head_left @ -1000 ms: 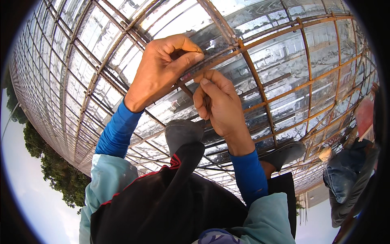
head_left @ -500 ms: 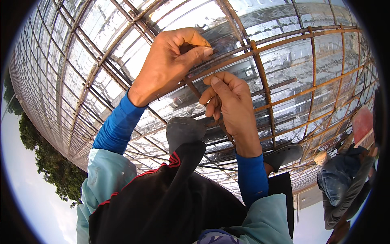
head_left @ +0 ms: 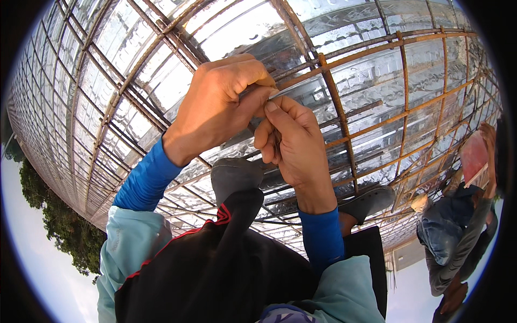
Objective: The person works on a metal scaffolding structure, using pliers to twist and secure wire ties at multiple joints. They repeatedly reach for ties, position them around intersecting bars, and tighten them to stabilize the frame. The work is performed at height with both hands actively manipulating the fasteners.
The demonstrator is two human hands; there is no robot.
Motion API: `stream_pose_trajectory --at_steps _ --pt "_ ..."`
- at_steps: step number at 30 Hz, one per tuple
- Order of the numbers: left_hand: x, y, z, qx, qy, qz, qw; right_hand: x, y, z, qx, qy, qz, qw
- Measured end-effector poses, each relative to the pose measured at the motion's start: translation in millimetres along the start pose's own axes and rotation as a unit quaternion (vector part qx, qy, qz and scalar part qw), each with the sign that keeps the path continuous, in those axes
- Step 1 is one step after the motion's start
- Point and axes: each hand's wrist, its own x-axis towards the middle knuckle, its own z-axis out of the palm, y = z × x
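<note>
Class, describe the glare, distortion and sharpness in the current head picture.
Head view: glare whitens patches of the silvery sheeting; head view: steel bars curve near the rim, and black borders the round image; head view: the left hand and right hand look fairly sharp, though fine detail between them is unclear.

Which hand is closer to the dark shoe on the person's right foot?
Right. The right hand is above and to the left of the dark shoe in the view; the left hand is farther up and left.
</note>
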Motion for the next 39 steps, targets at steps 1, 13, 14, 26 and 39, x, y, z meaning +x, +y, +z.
stream_pose_trajectory --at_steps 1,13,14,26,39 --pt "-4 2 -1 0.016 -0.002 0.002 1.000 0 2 1 0.007 0.001 -0.002 1.000" --pt "-23 -6 10 0.041 0.038 0.077 0.995 -1 2 -11 -0.142 0.013 -0.098 0.985" --pt "-22 -2 2 0.023 0.008 0.018 1.000 -1 1 -12 -0.144 0.008 -0.100 0.985" --pt "3 -9 -21 -0.020 -0.109 -0.003 0.994 -6 -1 -7 -0.117 0.036 -0.083 0.989" --pt "-9 -16 17 -0.005 0.077 0.040 0.996 2 -12 -33 -0.074 0.010 -0.098 0.992"
